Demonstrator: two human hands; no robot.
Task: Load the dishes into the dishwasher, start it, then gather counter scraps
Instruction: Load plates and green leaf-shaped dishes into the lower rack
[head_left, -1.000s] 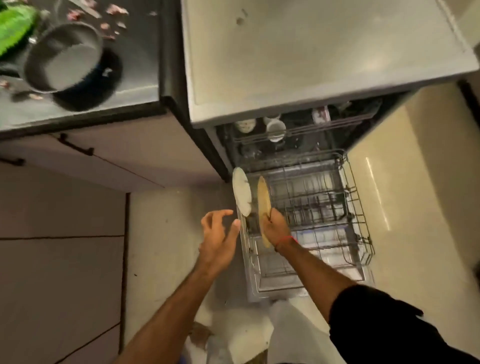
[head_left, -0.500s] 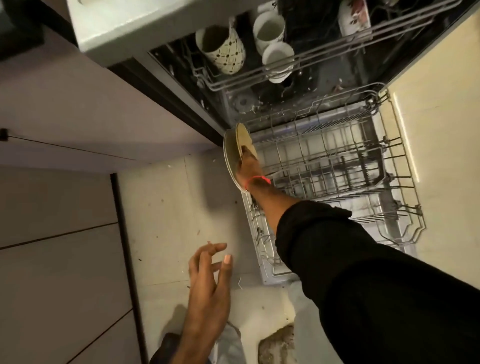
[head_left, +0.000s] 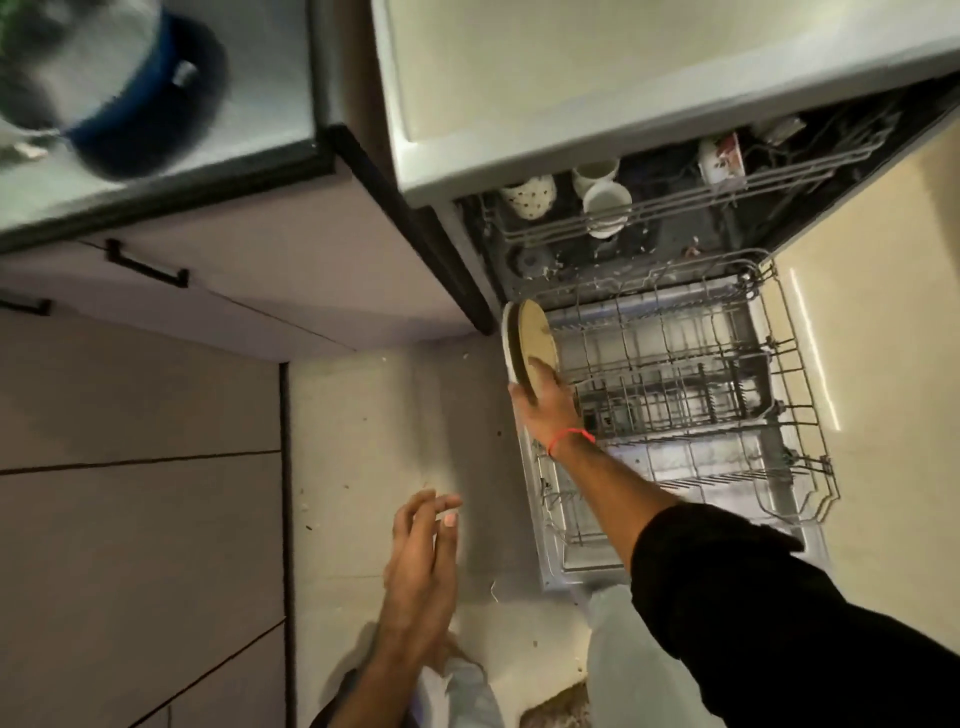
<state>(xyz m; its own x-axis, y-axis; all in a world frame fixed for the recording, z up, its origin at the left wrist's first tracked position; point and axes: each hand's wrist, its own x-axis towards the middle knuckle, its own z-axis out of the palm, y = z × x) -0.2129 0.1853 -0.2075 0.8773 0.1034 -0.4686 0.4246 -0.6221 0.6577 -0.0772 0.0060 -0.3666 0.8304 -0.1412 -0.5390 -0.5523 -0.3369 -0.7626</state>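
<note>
Compared with 0.5 s ago, the view has pulled back, so the desk (head_left: 156, 171) with its blurred blue pot (head_left: 140, 98) shows again, while the right hand has stayed on the plates at the near-left corner of the rack and the left hand has stayed low over the floor.

Loading is the step in hand. The dishwasher (head_left: 649, 104) stands open and the lower rack (head_left: 691, 395) is pulled out over the door; it is almost bare. The upper rack (head_left: 675, 208) carries some mugs (head_left: 605, 200). 2 plates stand on edge at the left side of the lower rack: a white plate (head_left: 508, 343) outside and a tan plate (head_left: 537, 338) just beside it, touching or nearly so.

The right hand (head_left: 545, 410) grips the lower edge of the tan plate; its fingers curl round the rim, though the blur hides the exact pinch. I judge that the next move calls for seating this plate between the tines so that it stands alone, and only then letting go.

The left hand (head_left: 421, 561) holds nothing; its fingers are loose and nearly straight, apart from the rack.
</note>
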